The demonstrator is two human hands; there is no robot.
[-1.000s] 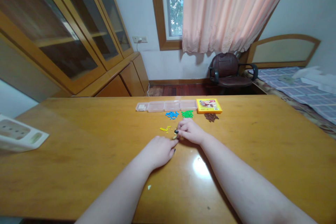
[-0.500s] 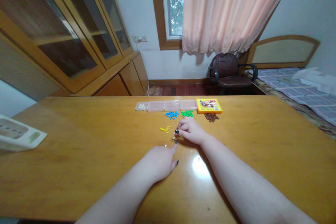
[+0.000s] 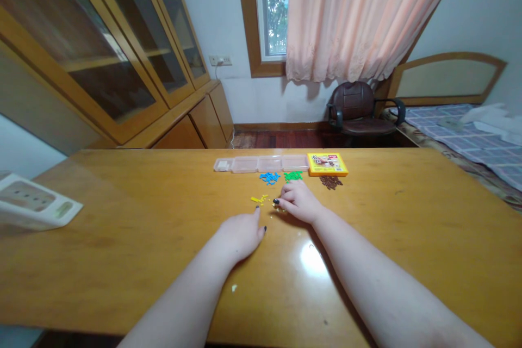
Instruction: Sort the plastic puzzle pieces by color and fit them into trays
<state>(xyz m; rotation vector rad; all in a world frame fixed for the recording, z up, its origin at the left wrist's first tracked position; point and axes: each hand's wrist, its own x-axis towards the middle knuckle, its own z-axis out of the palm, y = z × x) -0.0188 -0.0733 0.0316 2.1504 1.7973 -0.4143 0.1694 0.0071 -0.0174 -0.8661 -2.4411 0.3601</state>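
Slim yellow pieces (image 3: 261,199) lie on the glossy wooden surface (image 3: 155,212) near the left hand (image 3: 240,236), index and thumb parted; the right hand (image 3: 300,202) curls over irregular cream bits (image 3: 278,207), grip unclear.

The bare left hand (image 3: 241,235) points close to small bright-yellow pieces (image 3: 255,199), while the bare right hand (image 3: 300,201) partly covers tiny cream-coloured pieces (image 3: 278,208) on the glossy wooden table (image 3: 155,217).

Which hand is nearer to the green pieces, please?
Right. The right hand is just in front of the green pieces; the left hand is farther away, near the yellow pieces.
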